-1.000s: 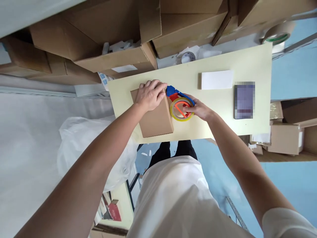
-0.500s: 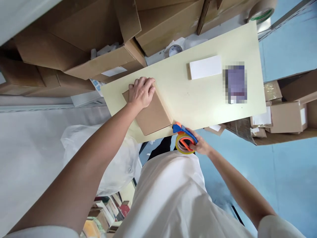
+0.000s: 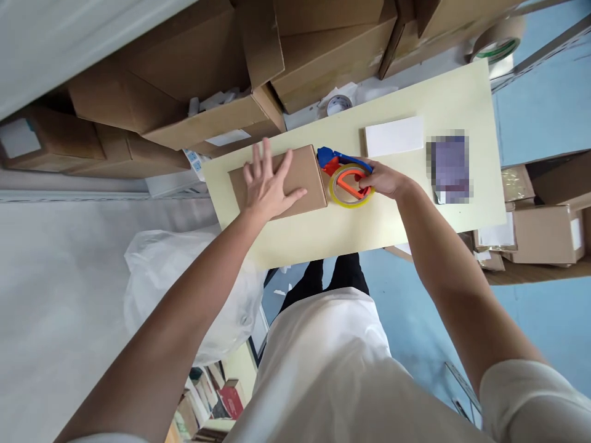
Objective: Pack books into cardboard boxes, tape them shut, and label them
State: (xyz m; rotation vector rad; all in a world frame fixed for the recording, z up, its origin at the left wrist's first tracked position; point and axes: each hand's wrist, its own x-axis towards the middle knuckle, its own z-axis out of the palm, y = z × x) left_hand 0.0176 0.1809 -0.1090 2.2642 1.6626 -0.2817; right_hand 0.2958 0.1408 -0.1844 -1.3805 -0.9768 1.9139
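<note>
Brown box (image 3: 308, 176) lies under spread fingers (image 3: 267, 160) of the left hand (image 3: 265, 194).

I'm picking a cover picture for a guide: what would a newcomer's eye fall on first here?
Probably the bright blue, red and yellow tape dispenser in the right hand, beside the cardboard box. Next, the left hand, spread over that box. Then the big open carton beyond the table.
</note>
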